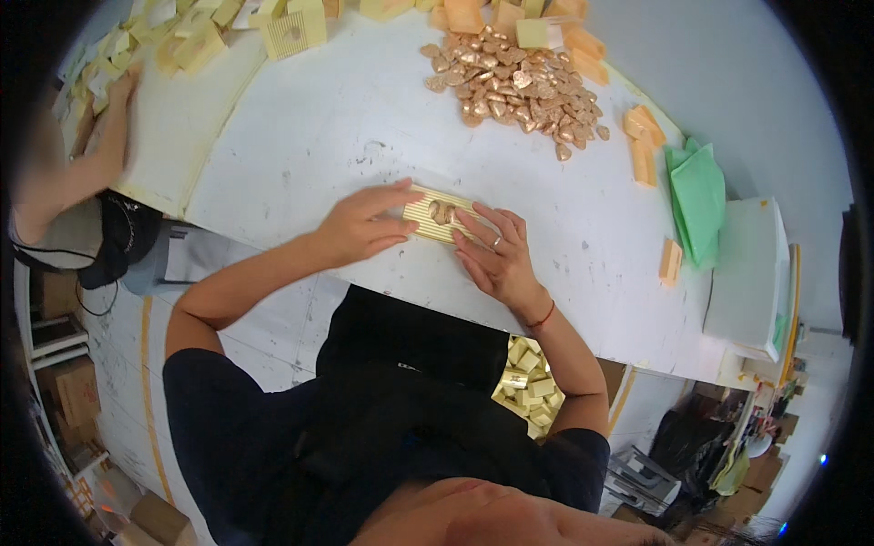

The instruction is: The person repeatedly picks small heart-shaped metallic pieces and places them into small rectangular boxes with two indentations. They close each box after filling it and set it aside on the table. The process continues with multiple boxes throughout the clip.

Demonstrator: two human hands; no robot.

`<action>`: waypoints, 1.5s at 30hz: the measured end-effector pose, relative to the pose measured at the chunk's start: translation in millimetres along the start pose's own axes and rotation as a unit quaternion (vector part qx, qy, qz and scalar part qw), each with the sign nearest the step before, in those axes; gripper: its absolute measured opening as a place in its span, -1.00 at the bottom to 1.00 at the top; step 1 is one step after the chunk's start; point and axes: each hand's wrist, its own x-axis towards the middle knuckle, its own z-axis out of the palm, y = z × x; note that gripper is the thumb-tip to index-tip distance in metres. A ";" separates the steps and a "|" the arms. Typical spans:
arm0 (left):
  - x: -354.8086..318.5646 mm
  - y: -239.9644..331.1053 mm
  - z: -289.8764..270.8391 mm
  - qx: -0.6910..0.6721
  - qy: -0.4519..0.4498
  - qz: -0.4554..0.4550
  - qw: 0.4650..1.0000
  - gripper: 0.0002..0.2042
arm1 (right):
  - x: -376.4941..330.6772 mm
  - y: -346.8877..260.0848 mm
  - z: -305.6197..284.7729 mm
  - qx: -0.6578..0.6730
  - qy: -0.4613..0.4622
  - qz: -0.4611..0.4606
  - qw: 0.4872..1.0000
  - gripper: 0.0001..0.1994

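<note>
head view, from where i stand: a person in dark short sleeves leans over a white table [300,146], both bare hands on a flat gold striped box [423,218] near its front edge, between them. the left hand [371,222] reaches in wide, thumb and fingers parted around the box's left end; i cannot tell how firmly they press. the right hand [499,253], with a ring on one finger and a red cord [543,316] at the wrist, lays its fingers over the right end, slightly spread; whether it truly grips, i cannot tell. between the hands, a rounded opening in the striped face shows something brownish gold. farther back on the table lies a loose heap of shiny copper-gold pieces [528,86], orange paper pieces [645,150] around its far side and to the right. nearer, at the right, are a small orange box [670,262], folded green sheets [697,200] and a white bin [748,273]. pale yellow boxes [296,32] crowd the far left edge, where a co-worker's arm [102,150] reaches in. below the table edge, beside the person's right arm, many small yellow boxes [528,387] lie piled together.
</note>
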 end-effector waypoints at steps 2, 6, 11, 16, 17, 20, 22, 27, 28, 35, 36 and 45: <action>-9.0 -3.8 14.4 -0.037 -0.003 -0.058 0.998 -0.89 | 16.1 2.1 5.4 0.013 0.019 -0.013 1.000 -0.59; 8.9 10.0 13.4 -0.159 -0.086 -0.135 0.974 -0.73 | 30.4 -26.4 4.8 0.074 -0.059 0.157 0.983 -0.40; 31.3 -114.9 -73.4 0.147 0.112 -0.189 0.964 -0.49 | -91.6 -67.7 -86.3 -0.002 -0.142 0.360 0.922 -0.28; 73.6 -219.9 -182.0 0.259 0.152 -0.385 0.872 -0.52 | -75.1 -51.4 -105.4 -0.074 -0.048 0.394 0.915 -0.42; 70.3 -228.5 -180.7 0.224 0.127 -0.381 0.888 -0.57 | -49.8 -36.7 -88.9 -0.018 -0.040 0.359 0.932 -0.44; 80.5 -221.0 -166.4 0.189 0.044 -0.269 0.944 -0.73 | 28.6 23.8 -32.7 0.035 0.032 0.270 0.962 -0.46; 90.6 -148.4 -145.3 0.204 -0.036 -0.132 0.969 -0.78 | 66.3 68.6 -5.4 -0.010 0.087 0.245 0.966 -0.48; 77.3 -83.5 -113.4 0.182 -0.136 -0.002 0.974 -0.81 | 112.9 114.8 23.7 -0.039 0.015 0.249 0.968 -0.64; 73.0 -79.0 -108.9 0.196 -0.153 0.019 0.968 -0.82 | 112.2 112.8 28.6 -0.041 0.043 0.237 0.970 -0.67; 33.2 -42.8 -95.4 0.100 0.085 -0.150 0.980 -0.49 | 85.4 123.2 53.4 0.060 0.103 0.277 0.953 -0.77; 21.0 -31.3 -81.5 0.049 0.145 -0.206 0.966 -0.36 | 89.2 121.1 51.6 0.052 0.108 0.268 0.956 -0.77; 22.2 -7.8 11.7 0.021 0.194 -0.434 0.879 -0.01 | 97.6 93.4 0.3 0.121 0.082 0.303 0.942 -0.70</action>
